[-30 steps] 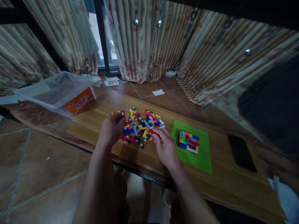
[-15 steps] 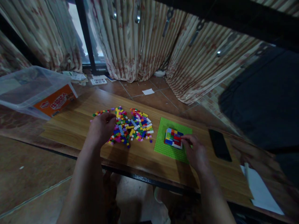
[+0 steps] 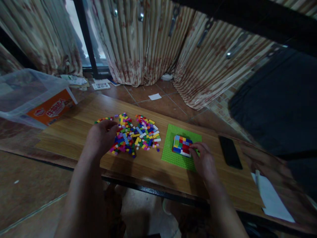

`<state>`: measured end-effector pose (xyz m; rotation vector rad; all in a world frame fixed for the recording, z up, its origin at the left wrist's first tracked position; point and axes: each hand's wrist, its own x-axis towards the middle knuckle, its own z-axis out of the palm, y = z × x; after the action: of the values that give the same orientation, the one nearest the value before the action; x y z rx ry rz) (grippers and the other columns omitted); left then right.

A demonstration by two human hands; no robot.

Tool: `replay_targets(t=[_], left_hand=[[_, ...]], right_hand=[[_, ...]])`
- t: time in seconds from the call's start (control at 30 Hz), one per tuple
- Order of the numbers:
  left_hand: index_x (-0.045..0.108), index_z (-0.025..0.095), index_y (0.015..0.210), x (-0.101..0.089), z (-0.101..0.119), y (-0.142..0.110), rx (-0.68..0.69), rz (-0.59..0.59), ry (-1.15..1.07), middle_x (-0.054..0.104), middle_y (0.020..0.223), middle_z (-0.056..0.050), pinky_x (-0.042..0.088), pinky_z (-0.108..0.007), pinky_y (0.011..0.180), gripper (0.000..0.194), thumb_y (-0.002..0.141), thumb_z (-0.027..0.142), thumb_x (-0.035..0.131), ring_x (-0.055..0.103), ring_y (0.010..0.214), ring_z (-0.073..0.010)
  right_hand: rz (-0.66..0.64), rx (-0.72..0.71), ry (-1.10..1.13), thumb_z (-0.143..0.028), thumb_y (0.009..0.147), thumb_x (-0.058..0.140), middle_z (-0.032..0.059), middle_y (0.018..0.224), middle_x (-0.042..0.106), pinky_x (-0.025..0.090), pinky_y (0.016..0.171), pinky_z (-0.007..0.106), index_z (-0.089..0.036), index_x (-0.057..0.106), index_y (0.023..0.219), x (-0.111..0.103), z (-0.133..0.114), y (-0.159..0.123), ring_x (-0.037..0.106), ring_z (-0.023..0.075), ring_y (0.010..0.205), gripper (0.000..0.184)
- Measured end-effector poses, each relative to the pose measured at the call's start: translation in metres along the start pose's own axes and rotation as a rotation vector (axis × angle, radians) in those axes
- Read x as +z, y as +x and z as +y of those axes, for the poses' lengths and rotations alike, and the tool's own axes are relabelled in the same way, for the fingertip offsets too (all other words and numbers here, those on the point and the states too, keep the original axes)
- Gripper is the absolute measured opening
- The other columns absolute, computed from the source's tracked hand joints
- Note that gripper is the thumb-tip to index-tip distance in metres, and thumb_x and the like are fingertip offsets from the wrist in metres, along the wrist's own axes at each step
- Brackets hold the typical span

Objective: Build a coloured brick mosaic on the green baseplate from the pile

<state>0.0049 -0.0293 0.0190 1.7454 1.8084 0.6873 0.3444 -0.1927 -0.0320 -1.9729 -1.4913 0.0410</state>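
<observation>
Loose bricks (image 3: 139,131): plenty left unjoined on the bench (image 3: 74,132).
Brick block (image 3: 182,144): assembled, on green baseplate (image 3: 169,155), at three o'clock from them.
Right hand (image 3: 204,160): fingertips at block's three o'clock; pinch unclear.
Left hand (image 3: 99,136): curled at bricks' nine o'clock; cannot tell if pinching.

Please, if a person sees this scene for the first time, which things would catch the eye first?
Probably the heap of bright loose bricks near the middle of the wooden board, with the left hand at its left side. Next comes the bright green baseplate to the right, bearing a multicoloured brick block, with the right hand at the block's right edge.
</observation>
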Motion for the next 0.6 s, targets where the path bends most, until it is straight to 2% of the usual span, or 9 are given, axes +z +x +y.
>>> replay_targets(t=[0.37, 0.6], left_hand=[[0.073, 0.017, 0.099, 0.0064, -0.0061, 0.0031, 0.046, -0.008, -0.001, 0.072, 0.086, -0.005, 0.046, -0.026, 0.067, 0.038, 0.076, 0.042, 0.055, 0.062, 0.072, -0.0176], [0.074, 0.017, 0.095, 0.0096, 0.0005, 0.0015, 0.040, -0.012, -0.022, 0.072, 0.080, -0.004, 0.047, -0.027, 0.069, 0.035, 0.074, 0.039, 0.057, 0.062, 0.070, -0.0180]], right_hand=[[0.035, 0.121, 0.208, -0.043, 0.079, 0.066, 0.0048, 0.090, 0.064, 0.048, 0.077, 0.035, -0.022, 0.071, 0.075, 0.0030, 0.0056, 0.0022, 0.062, 0.0206, 0.085, 0.023], [0.012, 0.153, 0.194, -0.044, 0.077, 0.067, 0.0038, 0.083, 0.067, 0.047, 0.078, 0.036, -0.022, 0.073, 0.073, 0.0053, 0.0056, 0.0027, 0.062, 0.0205, 0.081, 0.023]])
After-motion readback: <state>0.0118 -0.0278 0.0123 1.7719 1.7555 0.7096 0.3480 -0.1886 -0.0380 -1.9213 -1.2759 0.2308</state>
